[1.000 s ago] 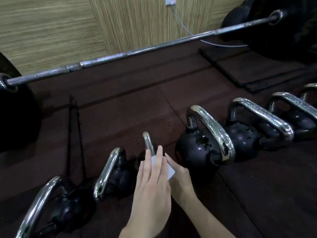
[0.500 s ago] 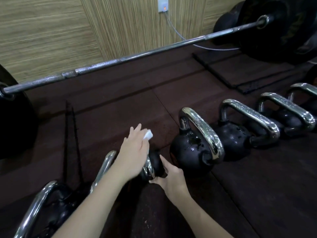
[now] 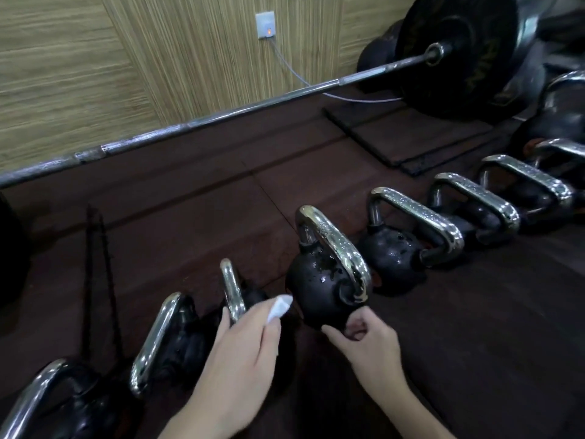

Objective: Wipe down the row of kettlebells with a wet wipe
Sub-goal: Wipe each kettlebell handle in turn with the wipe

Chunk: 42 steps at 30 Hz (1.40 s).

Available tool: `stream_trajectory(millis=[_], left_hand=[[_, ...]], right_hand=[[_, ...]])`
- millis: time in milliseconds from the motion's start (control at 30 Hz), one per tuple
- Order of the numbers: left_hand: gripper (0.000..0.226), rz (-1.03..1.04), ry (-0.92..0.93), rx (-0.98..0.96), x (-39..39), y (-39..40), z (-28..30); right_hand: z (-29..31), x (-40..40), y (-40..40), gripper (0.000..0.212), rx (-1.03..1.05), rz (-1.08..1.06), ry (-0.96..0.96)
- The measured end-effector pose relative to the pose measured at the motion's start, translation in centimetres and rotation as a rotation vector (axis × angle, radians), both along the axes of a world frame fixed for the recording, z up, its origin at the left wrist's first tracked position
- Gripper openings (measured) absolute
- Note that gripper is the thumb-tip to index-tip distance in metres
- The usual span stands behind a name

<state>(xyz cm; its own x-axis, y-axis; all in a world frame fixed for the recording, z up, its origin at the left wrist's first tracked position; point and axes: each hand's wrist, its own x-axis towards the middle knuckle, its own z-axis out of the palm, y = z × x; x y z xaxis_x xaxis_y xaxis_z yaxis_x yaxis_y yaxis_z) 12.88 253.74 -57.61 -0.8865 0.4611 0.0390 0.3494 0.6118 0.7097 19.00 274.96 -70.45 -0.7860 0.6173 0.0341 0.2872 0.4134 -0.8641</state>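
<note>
A white wipe (image 3: 279, 307) sits low in the middle of the frame, pinched in the left hand (image 3: 237, 359), whose fingers curl round it so only one corner sticks out. That corner lies between a small kettlebell (image 3: 234, 289) with an upright chrome handle and the wet kettlebell (image 3: 326, 280) to its right, just beside both; whether it touches either cannot be told. The left hand covers the lower part of the small one.

The right hand (image 3: 367, 340) is lower centre-right, its fingers curled loosely inward with nothing plainly in them; it lies at the near base of the wet kettlebell, and contact is hard to judge.

The row of kettlebells runs diagonally from the lower left corner to the right edge, all on a dark floor (image 3: 196, 217). Those to the right carry water drops on their black bodies and chrome handles; two more (image 3: 164, 340) (image 3: 53, 403) stand at lower left.

Behind the row, a barbell (image 3: 221, 117) crosses the frame from the left edge up to a large black plate (image 3: 459, 55) at upper right. A wood-grain wall (image 3: 79, 58) fills the upper left, with a socket (image 3: 265, 25) and a grey cable (image 3: 294, 74) trailing from it down to the floor.
</note>
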Motion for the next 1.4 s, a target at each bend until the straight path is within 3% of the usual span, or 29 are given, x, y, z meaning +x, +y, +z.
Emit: stream_trajectory(millis=[100,233,333,500,633,733,833,967,1000,1100,1267,1400], left_hand=[[0.037,-0.018,0.08,-0.051,-2.3,1.9,3.1],[0.039,-0.052,0.138,-0.001,-6.8,4.6,4.6],[0.036,-0.082,0.176,-0.003,-8.9,7.4,4.7],[0.04,-0.211,0.119,-0.005,-10.1,11.4,4.5],[0.056,-0.48,0.323,-0.154,-8.6,12.8,4.8],[0.051,-0.62,0.412,-0.224,-8.4,12.9,4.6],[0.046,-0.544,0.448,-0.219,-11.3,13.2,4.4],[0.047,-0.197,-0.002,0.007,-14.3,12.8,3.6],[0.046,-0.163,-0.005,0.069,-13.7,12.5,3.2],[0.031,-0.296,0.312,0.109,-9.6,11.6,3.0],[0.035,-0.748,0.586,-0.199,-5.3,10.9,3.1],[0.033,-0.77,0.684,-0.231,-8.1,12.3,3.7]], right_hand=[[1.6,-0.2,2.8,0.063,0.033,-0.008,0.034],[2.8,-2.2,4.9,0.13,-0.046,0.148,-0.111],[3.1,-3.8,4.9,0.15,-0.163,0.216,-0.17],[2.7,-4.2,5.2,0.146,-0.211,0.211,-0.16],[3.2,-4.2,5.1,0.14,-0.184,0.212,-0.128],[3.3,-4.2,5.0,0.138,-0.204,0.207,-0.118],[3.4,-4.2,5.2,0.142,-0.237,0.195,-0.122],[3.2,-4.1,5.4,0.143,-0.241,0.205,-0.115],[3.2,-4.1,5.4,0.143,-0.238,0.208,-0.115],[3.2,-4.1,5.3,0.143,-0.233,0.207,-0.105],[2.7,-4.0,5.4,0.12,-0.219,0.239,-0.093],[2.9,-4.2,5.6,0.14,-0.217,0.239,-0.104]])
